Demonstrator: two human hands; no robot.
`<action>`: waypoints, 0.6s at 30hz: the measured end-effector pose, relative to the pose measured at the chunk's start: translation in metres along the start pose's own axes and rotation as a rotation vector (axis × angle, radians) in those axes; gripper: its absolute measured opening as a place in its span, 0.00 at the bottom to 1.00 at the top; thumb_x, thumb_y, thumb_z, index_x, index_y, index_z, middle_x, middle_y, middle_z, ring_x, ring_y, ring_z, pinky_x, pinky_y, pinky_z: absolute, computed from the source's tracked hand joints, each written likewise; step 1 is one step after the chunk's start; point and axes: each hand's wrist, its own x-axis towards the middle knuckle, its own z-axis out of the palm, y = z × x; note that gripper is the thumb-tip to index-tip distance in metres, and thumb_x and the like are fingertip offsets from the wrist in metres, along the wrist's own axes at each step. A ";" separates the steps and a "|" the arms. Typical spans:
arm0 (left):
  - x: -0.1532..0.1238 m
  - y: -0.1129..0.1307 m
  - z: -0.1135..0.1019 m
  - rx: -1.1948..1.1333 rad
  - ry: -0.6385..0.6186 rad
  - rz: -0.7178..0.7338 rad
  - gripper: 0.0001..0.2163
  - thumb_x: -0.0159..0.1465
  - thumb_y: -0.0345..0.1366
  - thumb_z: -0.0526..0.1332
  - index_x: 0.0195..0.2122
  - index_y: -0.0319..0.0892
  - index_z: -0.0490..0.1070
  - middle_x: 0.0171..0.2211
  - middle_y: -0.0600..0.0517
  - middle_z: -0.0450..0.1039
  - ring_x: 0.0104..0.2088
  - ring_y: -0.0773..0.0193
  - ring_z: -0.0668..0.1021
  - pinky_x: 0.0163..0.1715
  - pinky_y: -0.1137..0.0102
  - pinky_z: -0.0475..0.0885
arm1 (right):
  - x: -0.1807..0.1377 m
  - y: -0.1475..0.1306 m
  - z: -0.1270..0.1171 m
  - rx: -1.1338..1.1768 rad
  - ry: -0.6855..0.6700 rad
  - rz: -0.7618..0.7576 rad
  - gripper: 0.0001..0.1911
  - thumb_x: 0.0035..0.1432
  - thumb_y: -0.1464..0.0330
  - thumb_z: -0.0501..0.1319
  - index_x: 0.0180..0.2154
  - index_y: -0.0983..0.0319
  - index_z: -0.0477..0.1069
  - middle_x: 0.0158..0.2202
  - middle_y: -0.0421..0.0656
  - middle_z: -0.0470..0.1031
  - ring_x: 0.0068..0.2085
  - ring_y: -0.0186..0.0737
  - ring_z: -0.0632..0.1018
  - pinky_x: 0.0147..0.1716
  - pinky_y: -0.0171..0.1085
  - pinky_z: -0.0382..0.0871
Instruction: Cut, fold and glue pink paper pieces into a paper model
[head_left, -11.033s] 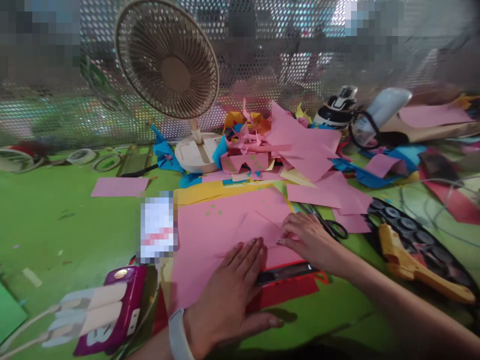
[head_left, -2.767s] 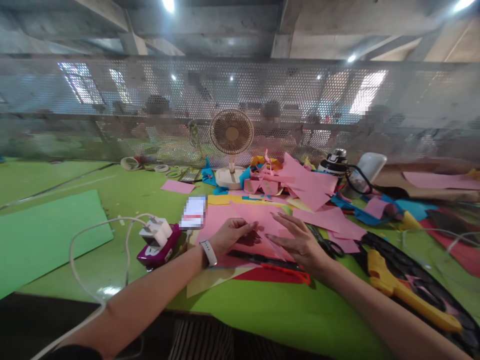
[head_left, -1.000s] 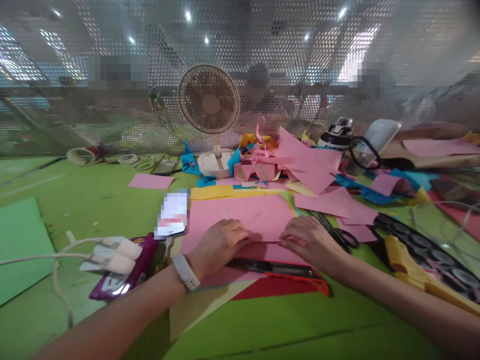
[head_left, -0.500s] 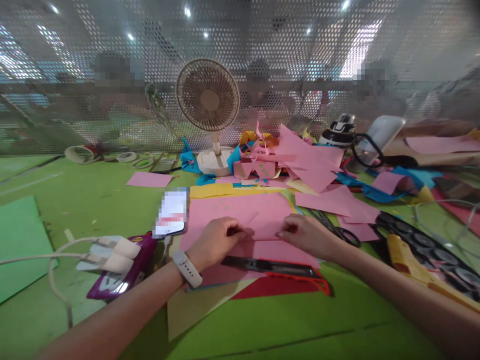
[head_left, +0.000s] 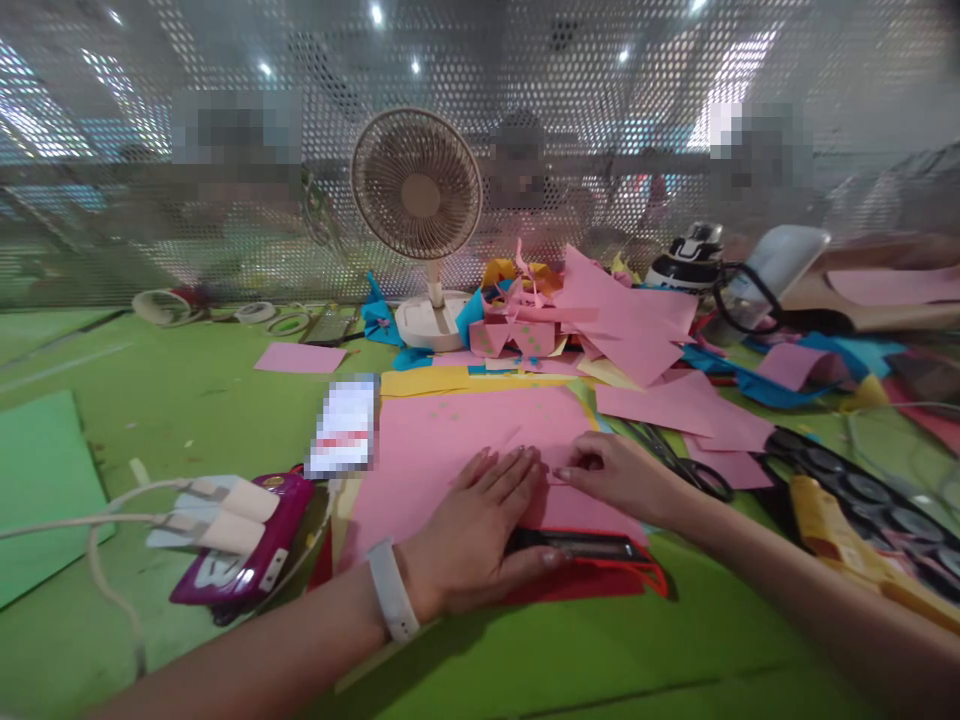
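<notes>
My left hand (head_left: 480,535), with a white band at the wrist, lies flat over the pink paper (head_left: 420,430), fingers stretched out together. Its thumb reaches over a black and red utility knife (head_left: 592,546), which is partly hidden under the hand. My right hand (head_left: 626,478) is closed, thumb and forefinger pinching at a folded edge of a pink sheet just right of the left fingertips. More pink, yellow and red sheets are stacked beneath. Black scissors (head_left: 709,478) lie beside my right wrist.
Left of the stack are a phone (head_left: 343,428) and a purple power bank (head_left: 285,540) with white plugs and cables. A fan (head_left: 420,190) and a heap of folded paper (head_left: 525,315) stand behind. On the right lie a black tray (head_left: 862,490) and a yellow tool (head_left: 832,525).
My left hand has opened from a pinch and come down flat on the paper, covering part of the utility knife. The right hand stays pinched in about the same place.
</notes>
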 end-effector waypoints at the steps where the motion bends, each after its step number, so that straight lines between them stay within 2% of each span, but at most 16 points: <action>1: -0.001 0.000 -0.001 -0.013 -0.012 -0.007 0.35 0.63 0.57 0.42 0.64 0.39 0.41 0.64 0.44 0.40 0.64 0.58 0.45 0.61 0.58 0.39 | 0.000 0.000 0.000 0.001 -0.007 0.001 0.11 0.52 0.63 0.58 0.24 0.62 0.68 0.25 0.40 0.71 0.27 0.35 0.70 0.27 0.34 0.60; 10: -0.002 -0.003 0.002 -0.025 -0.013 0.019 0.38 0.61 0.59 0.43 0.64 0.39 0.39 0.64 0.43 0.39 0.64 0.55 0.45 0.61 0.57 0.39 | -0.003 -0.003 -0.001 -0.052 -0.002 0.010 0.09 0.53 0.65 0.57 0.24 0.62 0.68 0.26 0.41 0.72 0.29 0.36 0.71 0.29 0.34 0.60; 18: -0.001 -0.003 0.000 -0.015 -0.013 0.027 0.37 0.60 0.60 0.42 0.64 0.40 0.40 0.64 0.44 0.41 0.64 0.55 0.46 0.61 0.56 0.41 | -0.009 0.002 -0.015 -0.172 -0.027 0.034 0.11 0.54 0.63 0.57 0.24 0.61 0.69 0.25 0.41 0.73 0.28 0.37 0.71 0.26 0.34 0.57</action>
